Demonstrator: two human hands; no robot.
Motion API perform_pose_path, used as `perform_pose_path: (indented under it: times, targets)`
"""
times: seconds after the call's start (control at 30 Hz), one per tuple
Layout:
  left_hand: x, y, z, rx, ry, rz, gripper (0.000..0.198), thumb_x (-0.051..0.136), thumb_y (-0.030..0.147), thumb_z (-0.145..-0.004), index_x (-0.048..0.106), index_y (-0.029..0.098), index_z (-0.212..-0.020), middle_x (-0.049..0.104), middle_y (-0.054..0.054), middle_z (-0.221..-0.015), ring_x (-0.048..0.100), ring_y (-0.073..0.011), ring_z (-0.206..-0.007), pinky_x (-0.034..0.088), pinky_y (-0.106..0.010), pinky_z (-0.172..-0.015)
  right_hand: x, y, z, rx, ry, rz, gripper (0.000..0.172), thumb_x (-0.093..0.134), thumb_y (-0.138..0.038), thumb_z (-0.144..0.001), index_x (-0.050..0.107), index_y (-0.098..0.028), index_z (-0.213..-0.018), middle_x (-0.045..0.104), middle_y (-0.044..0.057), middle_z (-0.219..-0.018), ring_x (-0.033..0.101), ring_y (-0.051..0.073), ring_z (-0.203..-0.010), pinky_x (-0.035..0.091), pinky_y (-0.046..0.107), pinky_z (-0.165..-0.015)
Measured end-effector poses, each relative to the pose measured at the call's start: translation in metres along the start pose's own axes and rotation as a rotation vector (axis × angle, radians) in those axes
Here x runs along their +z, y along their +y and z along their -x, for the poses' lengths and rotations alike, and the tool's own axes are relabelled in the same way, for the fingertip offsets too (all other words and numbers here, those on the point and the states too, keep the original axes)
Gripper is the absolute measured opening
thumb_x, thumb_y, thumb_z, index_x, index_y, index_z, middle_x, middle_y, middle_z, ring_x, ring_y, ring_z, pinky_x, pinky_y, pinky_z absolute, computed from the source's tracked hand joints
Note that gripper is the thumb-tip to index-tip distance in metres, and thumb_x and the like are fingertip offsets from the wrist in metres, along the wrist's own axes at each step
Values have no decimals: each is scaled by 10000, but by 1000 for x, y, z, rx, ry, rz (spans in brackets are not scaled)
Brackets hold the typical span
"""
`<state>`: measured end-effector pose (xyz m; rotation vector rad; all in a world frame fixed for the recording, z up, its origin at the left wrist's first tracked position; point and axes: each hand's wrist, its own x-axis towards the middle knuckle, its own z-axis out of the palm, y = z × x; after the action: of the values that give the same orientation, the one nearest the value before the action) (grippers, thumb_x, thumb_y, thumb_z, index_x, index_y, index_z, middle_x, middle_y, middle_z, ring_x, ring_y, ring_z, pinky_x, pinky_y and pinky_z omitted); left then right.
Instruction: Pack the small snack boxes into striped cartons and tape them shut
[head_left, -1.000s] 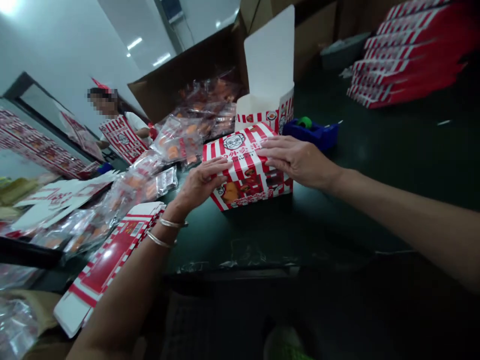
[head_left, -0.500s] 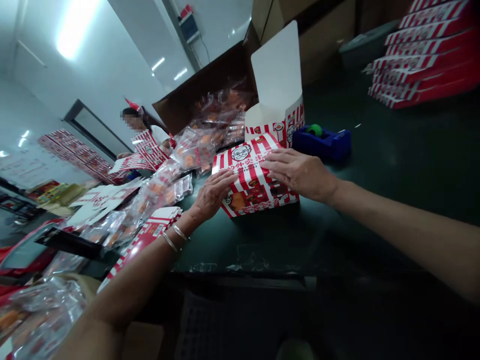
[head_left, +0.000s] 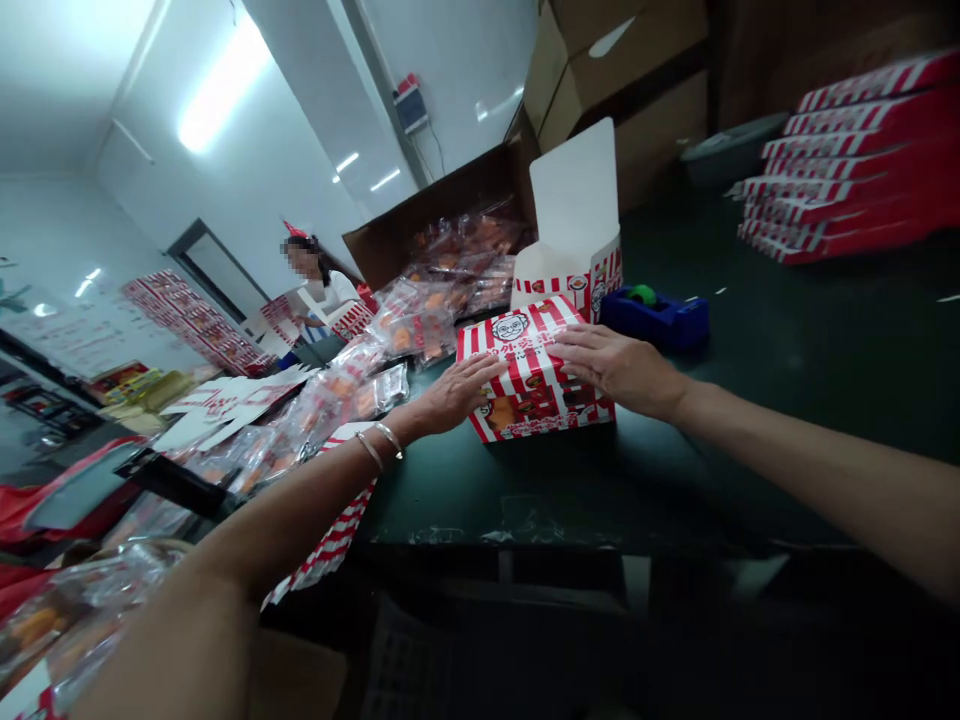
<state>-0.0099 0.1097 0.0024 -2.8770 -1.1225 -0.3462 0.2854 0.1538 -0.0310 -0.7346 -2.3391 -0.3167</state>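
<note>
A red-and-white striped food box (head_left: 536,375) with a closed lid sits on the dark green table (head_left: 720,440). My left hand (head_left: 459,392) lies flat along the lid's left edge, fingers stretched out. On the lid's right edge rests my right hand (head_left: 619,368), its fingers straight and spread a little. Neither hand is wrapped around anything. Right behind stands a second striped box (head_left: 574,225) with its white lid flap upright. A blue tape dispenser (head_left: 660,318) with a green roll is just beyond my right hand.
Clear packets of orange food (head_left: 420,315) spill from a large carton (head_left: 442,205) at the back. Flat striped cartons (head_left: 330,545) lie under my left forearm. A stack of striped cartons (head_left: 832,170) stands at right. Across the room, a co-worker (head_left: 330,285) handles a striped box.
The camera view has shifted, so the scene sits lower and further right. My left hand's fingers now lie flatter and straighter on the lid; my right hand stays on its right edge.
</note>
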Motion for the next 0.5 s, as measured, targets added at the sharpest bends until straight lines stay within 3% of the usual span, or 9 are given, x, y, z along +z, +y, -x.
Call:
perform_pose_path:
  times: [0.13,0.27,0.4,0.5]
  targets:
    - [-4,6,-4,-74,23,54,476,495,113,-868,509,203,-1336,539,-111,-1390,457,-227,-1333,377,-465,-1110,3,1,-2,37,-20,-61,357,418,-305,-968,661,-185,-1199,642,102,-1261,543,268,-1228,468,477,-1030]
    - [-4,20,-12,-144,55,-43,448,477,65,-852,555,171,-1279,577,-119,-1335,494,-229,-1290,401,-442,-1087,-2,-7,-6,86,-20,-95,322,461,-257,-936,686,-179,-1153,662,105,-1224,564,265,-1203,456,479,-1047]
    - [-8,32,-29,-118,22,-127,306,533,202,-884,623,156,-1172,652,-123,-1071,603,-254,-1058,483,-438,-960,-10,-14,-8,89,-55,-41,309,481,-208,-919,686,-197,-1150,668,93,-1217,572,254,-1196,472,467,-1038]
    - [-4,34,-34,-46,102,-102,360,476,164,-912,583,179,-1256,607,-137,-1186,558,-253,-1137,452,-453,-1002,-10,-14,-4,74,-59,-1,328,464,-202,-932,667,-187,-1189,655,103,-1240,550,271,-1224,498,460,-1010]
